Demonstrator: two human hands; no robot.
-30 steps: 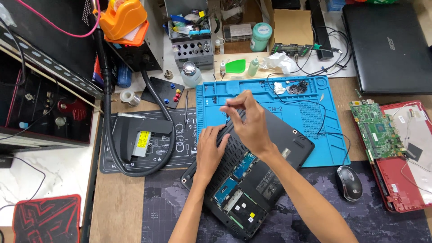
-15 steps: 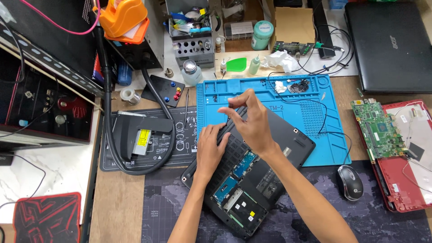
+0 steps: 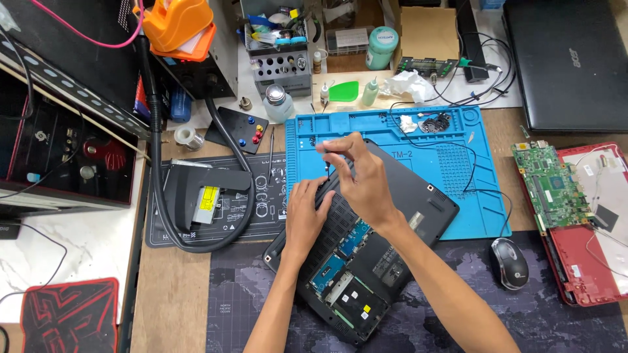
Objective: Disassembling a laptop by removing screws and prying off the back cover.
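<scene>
Black laptop [image 3: 392,216] upside down, base opened, tilted on blue mat [image 3: 471,163].

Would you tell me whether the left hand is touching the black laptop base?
Touching. The head view shows the left hand lying flat on the black laptop base, fingers pressed on its vented edge, no gap visible.

The scene is bright and evenly lit from overhead, with soft, short shadows. The bare right hand [image 3: 363,173] casts a faint shadow onto the open black laptop base [image 3: 366,248] below it. A pale sheen lies on the closed black laptop lid [image 3: 569,62] in the upper right of the frame. Focus is sharp at the centre; the edges bend slightly outward, and the dark open cabinet [image 3: 59,150] at the left stays dim.
</scene>
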